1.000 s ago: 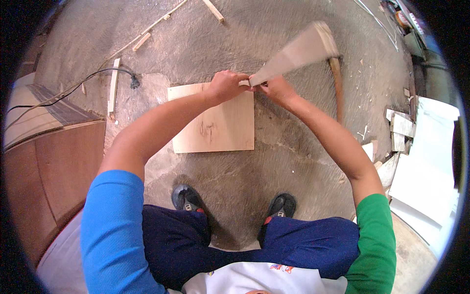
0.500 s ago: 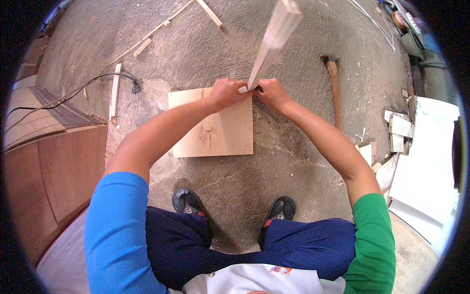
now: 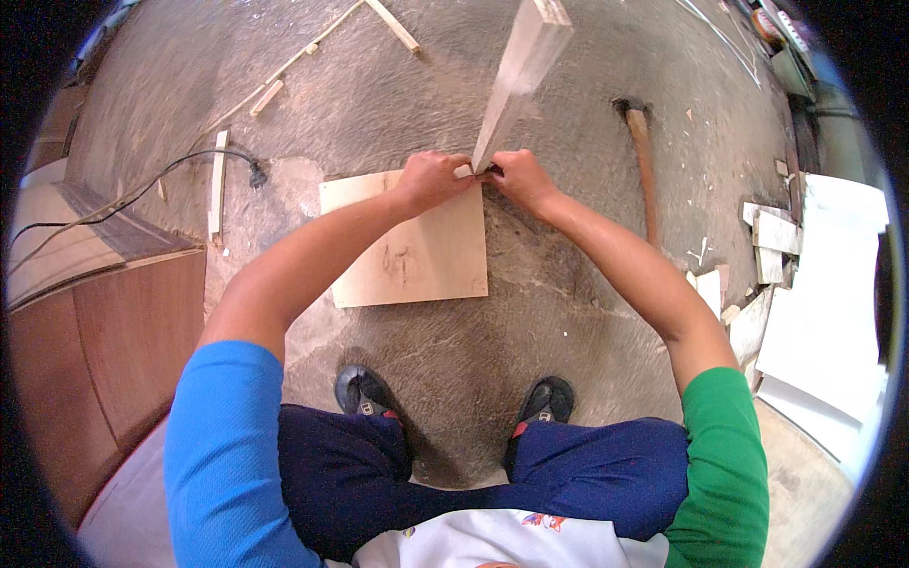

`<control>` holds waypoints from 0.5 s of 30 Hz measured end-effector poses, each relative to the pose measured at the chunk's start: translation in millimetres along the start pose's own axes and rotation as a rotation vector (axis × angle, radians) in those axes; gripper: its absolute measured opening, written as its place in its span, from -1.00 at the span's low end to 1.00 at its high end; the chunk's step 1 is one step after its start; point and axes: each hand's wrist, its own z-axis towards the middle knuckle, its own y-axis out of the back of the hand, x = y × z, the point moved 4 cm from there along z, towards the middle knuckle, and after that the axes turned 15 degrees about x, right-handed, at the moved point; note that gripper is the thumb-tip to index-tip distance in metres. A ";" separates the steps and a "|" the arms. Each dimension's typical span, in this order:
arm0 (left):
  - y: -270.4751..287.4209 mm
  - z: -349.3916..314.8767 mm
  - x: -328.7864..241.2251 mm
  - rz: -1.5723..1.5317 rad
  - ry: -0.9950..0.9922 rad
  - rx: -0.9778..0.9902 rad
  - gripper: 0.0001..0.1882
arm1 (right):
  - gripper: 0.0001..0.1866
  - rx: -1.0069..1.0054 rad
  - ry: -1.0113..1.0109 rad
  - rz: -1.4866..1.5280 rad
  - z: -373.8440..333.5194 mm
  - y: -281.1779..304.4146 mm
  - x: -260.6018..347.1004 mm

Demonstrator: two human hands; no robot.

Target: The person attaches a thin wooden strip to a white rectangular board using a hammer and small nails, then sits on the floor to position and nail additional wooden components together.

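A pale squared wooden post (image 3: 512,80) rises at a tilt from the far right corner of a light plywood panel (image 3: 409,256). My left hand (image 3: 434,182) is closed at the post's lower end, its forearm crossing over the panel. From the other side, my right hand (image 3: 524,180) is closed at the same spot, just off the panel's corner. The fingertips of both hands are partly hidden, and a dark patch shows between the right fingers and the post. Dark marks are visible on the panel's face, and small dots near its corners.
A hammer-like tool with a wooden handle (image 3: 643,175) lies to the right. Wood offcuts (image 3: 776,237) and white sheets (image 3: 828,303) sit at the far right. On the left are a brown wooden box (image 3: 123,331), a black plug and cord (image 3: 256,175) and thin strips (image 3: 219,189).
The whole view has shifted slightly, so the post and panel appear a little further left. Both hands keep their places at the post's lower end.
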 end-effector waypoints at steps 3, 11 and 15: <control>4.9 -2.1 -3.0 -0.002 -0.006 0.027 -0.63 | -0.71 0.011 0.001 0.013 -0.1 -0.3 0.0; 5.5 -0.8 -3.7 0.029 0.023 0.061 -0.59 | -0.71 -0.012 0.051 0.011 2.5 -5.2 -4.0; 6.3 -0.9 -2.8 0.012 0.001 0.060 -0.61 | -0.71 -0.039 0.096 0.004 4.6 -7.1 -7.2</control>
